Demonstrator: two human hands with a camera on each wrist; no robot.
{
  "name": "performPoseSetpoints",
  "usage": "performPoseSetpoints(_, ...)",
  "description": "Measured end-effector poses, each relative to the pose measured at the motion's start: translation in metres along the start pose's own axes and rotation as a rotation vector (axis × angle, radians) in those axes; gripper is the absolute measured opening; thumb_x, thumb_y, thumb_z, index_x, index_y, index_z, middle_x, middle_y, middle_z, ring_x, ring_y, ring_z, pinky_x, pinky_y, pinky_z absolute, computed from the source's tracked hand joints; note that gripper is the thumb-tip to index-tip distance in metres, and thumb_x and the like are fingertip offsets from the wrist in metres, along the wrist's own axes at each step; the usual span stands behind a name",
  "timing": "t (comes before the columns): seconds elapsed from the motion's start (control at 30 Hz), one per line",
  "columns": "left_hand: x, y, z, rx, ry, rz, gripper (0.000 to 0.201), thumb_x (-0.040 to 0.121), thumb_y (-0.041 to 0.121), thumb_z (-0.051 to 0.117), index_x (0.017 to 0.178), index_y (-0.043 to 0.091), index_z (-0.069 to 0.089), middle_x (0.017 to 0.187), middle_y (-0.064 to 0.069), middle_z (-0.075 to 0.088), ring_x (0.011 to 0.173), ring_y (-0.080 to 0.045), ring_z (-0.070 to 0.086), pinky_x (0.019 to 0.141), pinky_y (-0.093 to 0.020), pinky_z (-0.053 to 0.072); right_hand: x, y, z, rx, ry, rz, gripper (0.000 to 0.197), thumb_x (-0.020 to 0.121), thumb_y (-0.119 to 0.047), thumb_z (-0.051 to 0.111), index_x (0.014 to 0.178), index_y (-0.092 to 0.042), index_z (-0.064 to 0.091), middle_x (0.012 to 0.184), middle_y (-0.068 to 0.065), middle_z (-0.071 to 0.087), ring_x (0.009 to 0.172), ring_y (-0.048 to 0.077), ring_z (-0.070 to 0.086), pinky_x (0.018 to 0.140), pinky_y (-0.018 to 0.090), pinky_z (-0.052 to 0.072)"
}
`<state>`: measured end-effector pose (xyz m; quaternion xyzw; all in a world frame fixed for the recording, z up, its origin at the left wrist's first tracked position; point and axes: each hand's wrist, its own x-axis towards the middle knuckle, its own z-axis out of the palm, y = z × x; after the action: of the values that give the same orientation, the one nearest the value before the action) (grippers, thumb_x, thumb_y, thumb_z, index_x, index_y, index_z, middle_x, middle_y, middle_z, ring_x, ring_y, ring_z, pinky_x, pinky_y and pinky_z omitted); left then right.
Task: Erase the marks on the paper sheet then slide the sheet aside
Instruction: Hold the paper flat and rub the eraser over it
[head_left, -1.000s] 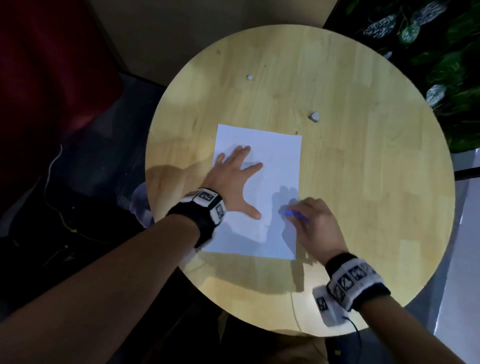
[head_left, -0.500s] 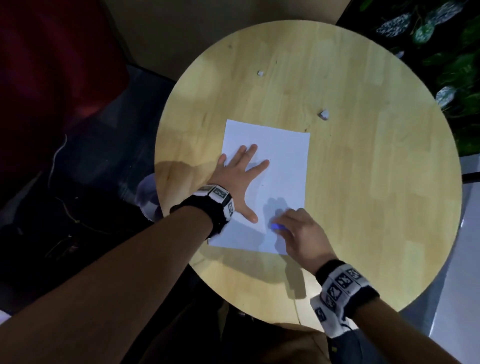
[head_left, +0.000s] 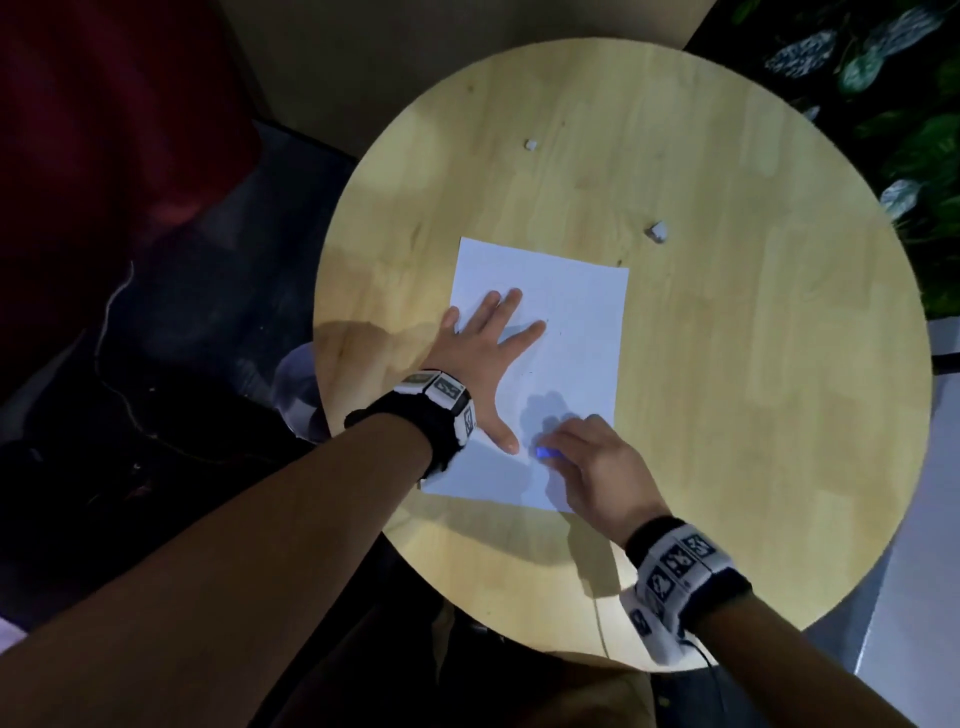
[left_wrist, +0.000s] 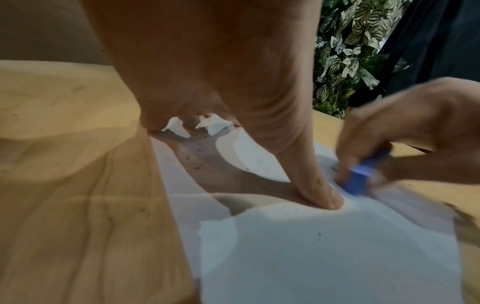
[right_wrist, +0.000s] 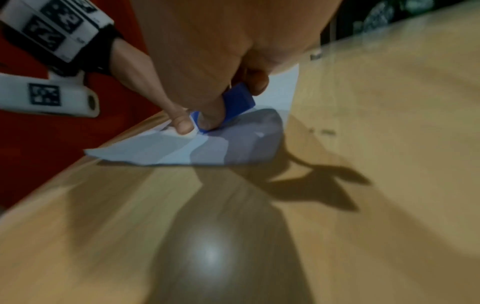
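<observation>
A white paper sheet (head_left: 566, 332) lies on the round wooden table (head_left: 727, 364). My left hand (head_left: 483, 353) lies flat on the sheet with fingers spread, pressing it down; its thumb (left_wrist: 311, 185) points toward the eraser. My right hand (head_left: 597, 467) pinches a blue eraser (head_left: 544, 453) and holds its end against the sheet near the lower right part. The eraser (left_wrist: 361, 176) shows blurred in the left wrist view, and the eraser (right_wrist: 236, 102) sits between thumb and fingers in the right wrist view. Small dark crumbs speckle the sheet (left_wrist: 311, 246).
Two small white scraps lie on the table beyond the sheet, one (head_left: 657, 232) near its far right corner and one (head_left: 530, 144) farther back. Leafy plants (head_left: 883, 78) stand past the table's far right edge. A red seat (head_left: 104, 130) is on the left.
My right hand with the eraser has shifted left across the lower part of the sheet, toward the left thumb. The left hand stays pressed flat on the sheet.
</observation>
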<state>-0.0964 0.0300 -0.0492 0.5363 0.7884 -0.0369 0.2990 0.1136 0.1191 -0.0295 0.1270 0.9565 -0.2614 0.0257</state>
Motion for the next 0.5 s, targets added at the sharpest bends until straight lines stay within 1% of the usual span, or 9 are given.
performPoseSetpoints(0.07,-0.001,0.001,0.001,-0.006,0.012,-0.006,0.155,0.041,0.078,0.083,0.160,0.035,-0.007,0.164,-0.003,-0.029,0.152,-0.025,-0.023,0.120,-0.057,-0.001,0.040,0.015,-0.004,-0.066,0.085,0.057,0.012,0.085,-0.012,0.062,0.093,-0.015,0.070,0.088,0.003,0.064,0.081,0.027,0.053,0.057,0.035,0.050)
performPoseSetpoints(0.1,0.000,0.001,0.001,-0.007,0.013,-0.012,0.157,0.041,0.078,0.083,0.160,0.032,-0.008,0.164,-0.003,-0.028,0.153,-0.024,-0.022,0.120,-0.057,0.000,0.064,0.023,-0.007,-0.082,0.144,0.111,0.011,0.085,-0.011,0.061,0.092,-0.013,0.070,0.088,0.005,0.064,0.083,0.029,0.054,0.059,0.038,0.051)
performPoseSetpoints(0.17,0.001,0.000,0.001,-0.016,-0.010,-0.023,0.162,0.039,0.080,0.083,0.161,0.025,-0.009,0.165,-0.001,-0.027,0.153,-0.023,-0.021,0.122,-0.058,0.000,0.104,0.037,-0.013,-0.075,0.223,0.227,0.013,0.086,-0.009,0.061,0.093,-0.011,0.071,0.089,0.007,0.063,0.090,0.030,0.054,0.064,0.039,0.051)
performPoseSetpoints(0.2,0.002,0.000,0.000,-0.021,-0.023,-0.024,0.164,0.038,0.081,0.083,0.160,0.023,-0.010,0.165,0.000,-0.027,0.153,-0.022,-0.022,0.122,-0.058,0.000,0.113,0.039,-0.013,-0.060,0.247,0.272,0.014,0.086,-0.008,0.061,0.094,-0.011,0.071,0.089,0.006,0.063,0.092,0.028,0.053,0.066,0.039,0.051)
performPoseSetpoints(0.23,0.002,0.000,0.000,-0.025,-0.031,-0.026,0.165,0.039,0.081,0.083,0.160,0.022,-0.011,0.165,0.000,-0.028,0.153,-0.022,-0.022,0.121,-0.058,-0.001,0.114,0.037,-0.012,-0.052,0.262,0.295,0.014,0.086,-0.007,0.061,0.094,-0.011,0.071,0.089,0.005,0.062,0.092,0.027,0.053,0.067,0.038,0.051)
performPoseSetpoints(0.3,0.001,0.002,-0.002,-0.027,-0.032,-0.032,0.164,0.040,0.078,0.085,0.160,0.022,-0.012,0.164,0.001,-0.028,0.152,-0.022,-0.023,0.120,-0.058,-0.001,0.092,0.026,-0.006,-0.023,0.266,0.284,0.012,0.085,-0.007,0.062,0.094,-0.011,0.071,0.089,0.005,0.063,0.089,0.027,0.054,0.068,0.038,0.051)
performPoseSetpoints(0.4,-0.001,0.004,-0.002,-0.025,-0.006,-0.037,0.161,0.042,0.074,0.086,0.160,0.023,-0.011,0.165,0.001,-0.027,0.153,-0.021,-0.022,0.121,-0.057,0.001,0.031,0.005,0.002,0.030,0.147,0.176,0.017,0.084,-0.005,0.065,0.097,-0.015,0.070,0.091,-0.001,0.064,0.086,0.023,0.054,0.066,0.039,0.051)
performPoseSetpoints(0.43,-0.001,0.003,-0.001,-0.029,0.000,-0.037,0.160,0.043,0.074,0.085,0.160,0.023,-0.011,0.165,0.001,-0.027,0.153,-0.021,-0.022,0.122,-0.056,0.001,0.019,0.002,0.002,0.027,0.104,0.144,0.018,0.084,-0.006,0.065,0.098,-0.017,0.070,0.092,-0.003,0.064,0.086,0.022,0.053,0.064,0.038,0.051)
performPoseSetpoints(0.5,0.000,0.002,0.000,-0.038,0.008,-0.040,0.161,0.042,0.075,0.085,0.160,0.022,-0.011,0.165,0.001,-0.027,0.153,-0.020,-0.021,0.122,-0.056,0.001,0.029,0.007,-0.004,-0.002,0.091,0.112,0.015,0.085,-0.008,0.065,0.097,-0.016,0.071,0.092,-0.002,0.065,0.085,0.023,0.054,0.064,0.036,0.051)
